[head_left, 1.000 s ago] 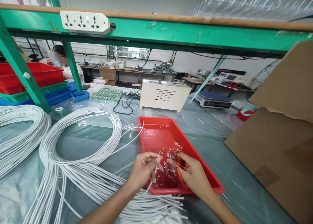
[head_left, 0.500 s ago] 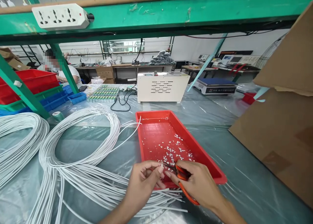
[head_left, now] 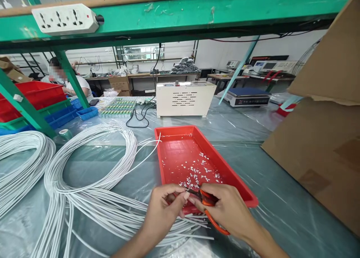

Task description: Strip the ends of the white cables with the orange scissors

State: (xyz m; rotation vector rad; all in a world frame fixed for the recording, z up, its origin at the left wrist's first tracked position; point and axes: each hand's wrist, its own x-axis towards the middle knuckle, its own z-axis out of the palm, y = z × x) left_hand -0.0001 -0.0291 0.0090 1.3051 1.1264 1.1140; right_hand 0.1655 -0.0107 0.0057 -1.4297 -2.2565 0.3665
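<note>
My left hand point(head_left: 163, 211) pinches the end of a thin white cable over the near edge of a red tray point(head_left: 237, 185). My right hand point(head_left: 227, 211) grips orange-handled scissors point(head_left: 209, 209), whose blades point left and meet the cable end at my left fingertips. Small white cable offcuts point(head_left: 197, 173) lie scattered inside the tray. A large coil of white cables point(head_left: 92, 190) lies on the plastic-covered bench to the left, with loose cable ends fanning out under my hands.
A second white coil point(head_left: 19, 168) lies far left. A beige machine box point(head_left: 182, 98) and a scale point(head_left: 247, 96) stand behind the tray. A cardboard box point(head_left: 323, 145) stands on the right. Green frame posts, stacked bins point(head_left: 39, 100) and a power strip point(head_left: 66, 20) are left; a person sits beyond.
My hands have drawn back from inside the tray to its near edge. The scissor blades have closed in on the cable end held by my left fingers.
</note>
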